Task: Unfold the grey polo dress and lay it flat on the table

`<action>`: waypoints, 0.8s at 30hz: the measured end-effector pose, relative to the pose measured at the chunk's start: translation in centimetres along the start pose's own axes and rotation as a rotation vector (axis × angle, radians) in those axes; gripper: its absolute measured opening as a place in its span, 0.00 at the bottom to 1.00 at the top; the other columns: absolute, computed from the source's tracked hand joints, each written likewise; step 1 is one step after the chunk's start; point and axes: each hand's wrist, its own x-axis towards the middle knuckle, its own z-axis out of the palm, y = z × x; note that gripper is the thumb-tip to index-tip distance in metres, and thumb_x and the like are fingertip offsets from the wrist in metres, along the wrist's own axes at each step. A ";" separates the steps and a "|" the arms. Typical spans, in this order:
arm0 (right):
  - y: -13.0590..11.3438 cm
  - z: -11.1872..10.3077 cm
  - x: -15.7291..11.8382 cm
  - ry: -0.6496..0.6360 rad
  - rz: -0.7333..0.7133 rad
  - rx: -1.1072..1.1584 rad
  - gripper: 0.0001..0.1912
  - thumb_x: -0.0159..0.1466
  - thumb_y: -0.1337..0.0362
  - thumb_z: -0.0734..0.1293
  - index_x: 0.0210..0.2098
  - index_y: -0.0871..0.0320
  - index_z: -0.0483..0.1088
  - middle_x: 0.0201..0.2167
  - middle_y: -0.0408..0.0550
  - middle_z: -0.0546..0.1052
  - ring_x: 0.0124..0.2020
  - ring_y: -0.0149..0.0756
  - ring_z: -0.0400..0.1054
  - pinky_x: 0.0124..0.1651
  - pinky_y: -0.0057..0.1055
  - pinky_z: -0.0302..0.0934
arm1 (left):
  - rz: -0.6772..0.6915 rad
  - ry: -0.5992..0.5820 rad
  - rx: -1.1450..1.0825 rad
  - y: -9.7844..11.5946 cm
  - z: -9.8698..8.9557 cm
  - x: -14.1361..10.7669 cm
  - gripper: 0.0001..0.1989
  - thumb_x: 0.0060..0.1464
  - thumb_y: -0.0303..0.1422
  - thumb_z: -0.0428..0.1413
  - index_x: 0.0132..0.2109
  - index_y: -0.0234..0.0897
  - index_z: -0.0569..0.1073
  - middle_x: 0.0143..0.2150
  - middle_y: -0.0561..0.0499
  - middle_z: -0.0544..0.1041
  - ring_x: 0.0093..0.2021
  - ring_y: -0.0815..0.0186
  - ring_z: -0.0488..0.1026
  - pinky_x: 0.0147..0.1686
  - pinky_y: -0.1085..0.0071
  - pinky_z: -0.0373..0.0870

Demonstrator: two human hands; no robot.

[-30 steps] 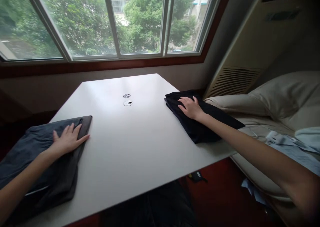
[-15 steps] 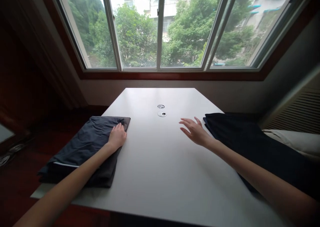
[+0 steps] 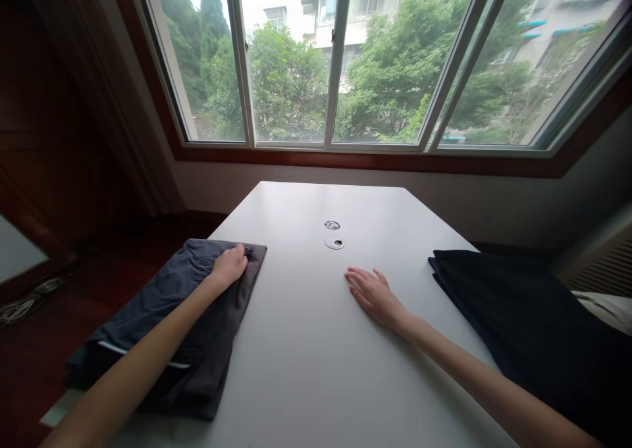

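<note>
On the left of the white table [image 3: 296, 329] lies a stack of folded dark clothes. Its top piece is a blue-grey folded garment [image 3: 162, 303] with a thin white line near its front end, resting on a dark brown-grey folded garment [image 3: 224, 349]. My left hand [image 3: 230, 267] has its fingers curled around a bunched bit of the blue-grey garment at the stack's far right corner. Over the middle of the table, my right hand [image 3: 371, 294] is open and palm down with fingers stretched, holding nothing. Whether it touches the tabletop is hard to tell.
Dark navy cloth [image 3: 523, 329] drapes over the table's right side. Two round cable-hole covers [image 3: 334, 243] are set in the tabletop. Beyond the far edge stands a wall with a wide window [image 3: 291, 92]. Coiled cables [image 3: 24, 306] lie on the floor at left.
My right hand has moved away from the navy cloth, left and nearer to me, and lower over the table. My left hand now grips a bunch of the garment. The view has shifted slightly.
</note>
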 end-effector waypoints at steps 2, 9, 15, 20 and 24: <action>0.1 0.3 -0.2 0.010 0.024 0.025 0.18 0.69 0.59 0.52 0.55 0.52 0.64 0.60 0.54 0.67 0.62 0.43 0.59 0.65 0.58 0.43 | -0.015 0.046 -0.180 -0.7 -0.1 0.5 0.07 0.61 0.33 0.45 0.44 0.37 0.64 0.37 0.45 0.76 0.40 0.56 0.75 0.40 0.64 0.68; 0.1 0.5 -0.2 0.026 0.040 0.075 0.17 0.69 0.58 0.53 0.54 0.52 0.64 0.60 0.54 0.66 0.62 0.45 0.58 0.64 0.57 0.46 | 0.057 0.216 -1.083 1.4 -6.9 -1.4 0.13 0.56 0.44 0.51 0.41 0.41 0.60 0.21 0.62 0.60 0.17 0.72 0.56 0.17 0.78 0.51; -1.6 0.2 0.1 0.129 0.229 0.647 0.21 0.67 0.47 0.57 0.53 0.51 0.63 0.54 0.53 0.71 0.57 0.48 0.65 0.63 0.53 0.53 | 0.450 -0.121 -1.354 14.0 -8.6 -5.8 0.08 0.60 0.39 0.50 0.40 0.40 0.61 0.26 0.58 0.64 0.23 0.73 0.61 0.22 0.78 0.59; -2.3 -2.8 -1.4 0.124 0.643 1.307 0.28 0.65 0.38 0.52 0.49 0.52 0.64 0.49 0.54 0.74 0.51 0.48 0.70 0.49 0.45 0.68 | 1.066 -0.634 -0.861 20.0 -4.1 -10.1 0.14 0.62 0.36 0.51 0.52 0.36 0.63 0.50 0.40 0.73 0.50 0.58 0.71 0.50 0.63 0.68; -1.8 -3.9 -4.1 -0.007 0.693 1.158 0.28 0.54 0.48 0.72 0.49 0.52 0.65 0.48 0.53 0.74 0.51 0.47 0.69 0.46 0.38 0.67 | 1.195 -0.577 -0.542 17.2 -3.4 -11.8 0.21 0.61 0.38 0.55 0.59 0.39 0.62 0.61 0.41 0.67 0.62 0.57 0.63 0.63 0.59 0.55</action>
